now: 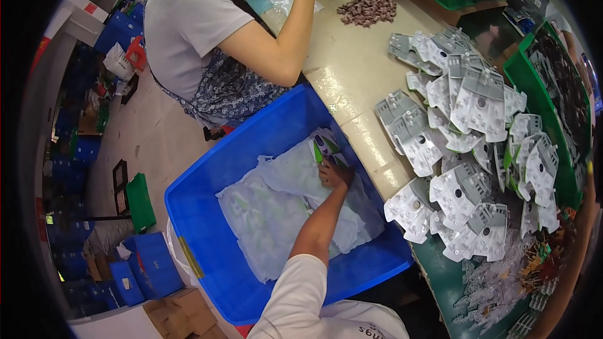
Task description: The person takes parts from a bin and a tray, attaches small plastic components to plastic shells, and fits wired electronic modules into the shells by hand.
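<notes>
My left hand (335, 174) reaches down into a large blue plastic bin (207, 198). Its fingers are closed on the near edge of a white plastic part with green and dark purple markings (325, 145), close to the bin's far right wall. Under the hand lie thin translucent white wrapping sheets (264, 213), with green showing faintly through them. A bare forearm (568, 276) curves along the right rim of the picture, apparently my right one; no hand can be made out at its end.
Grey-and-white moulded plastic parts (461, 194) lie heaped on the table (333, 81) right of the bin. Beyond are green crates (512, 66), clear plastic pieces (490, 295) and a pile of small brownish pieces (367, 9). A co-worker (207, 31) sits at the table's far left side.
</notes>
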Demonstrator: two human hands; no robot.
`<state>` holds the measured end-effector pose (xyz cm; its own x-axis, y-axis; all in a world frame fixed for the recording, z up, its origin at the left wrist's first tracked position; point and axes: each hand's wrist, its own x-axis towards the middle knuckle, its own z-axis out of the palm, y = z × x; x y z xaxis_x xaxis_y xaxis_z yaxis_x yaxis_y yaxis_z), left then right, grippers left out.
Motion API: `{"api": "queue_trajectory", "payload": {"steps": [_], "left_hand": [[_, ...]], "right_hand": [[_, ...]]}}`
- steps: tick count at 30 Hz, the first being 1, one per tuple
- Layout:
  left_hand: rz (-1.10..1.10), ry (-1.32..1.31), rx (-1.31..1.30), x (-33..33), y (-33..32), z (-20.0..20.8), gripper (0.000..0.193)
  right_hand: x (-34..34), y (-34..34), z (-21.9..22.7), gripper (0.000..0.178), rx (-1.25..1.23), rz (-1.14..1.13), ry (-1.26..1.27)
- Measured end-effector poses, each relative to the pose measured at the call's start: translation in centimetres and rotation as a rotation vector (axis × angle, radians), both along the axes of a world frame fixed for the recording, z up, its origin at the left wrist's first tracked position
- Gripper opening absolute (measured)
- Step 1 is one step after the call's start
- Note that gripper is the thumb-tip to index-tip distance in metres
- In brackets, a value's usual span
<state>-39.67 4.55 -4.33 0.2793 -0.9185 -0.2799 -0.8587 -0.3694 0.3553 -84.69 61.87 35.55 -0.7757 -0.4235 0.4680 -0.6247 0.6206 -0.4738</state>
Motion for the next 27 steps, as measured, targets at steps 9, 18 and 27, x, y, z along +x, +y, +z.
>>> {"api": "queue_trajectory", "payload": {"steps": [9,18,27], "left_hand": [[0.031,0.308,-0.120,2.9,1.9,0.4,0.112],[0.174,0.403,-0.149,0.7,-7.6,-0.6,0.094],[0.040,-0.048,0.012,-1.2,-8.3,-0.9,0.080]], "right_hand": [[7.3,-1.9,0.1,0.038,-0.053,-0.109,-0.071],[3.6,4.9,-2.0,0.038,-0.257,-0.110,-0.292],[5.5,1.8,-0.4,0.037,-0.515,-0.111,-0.540]]}}
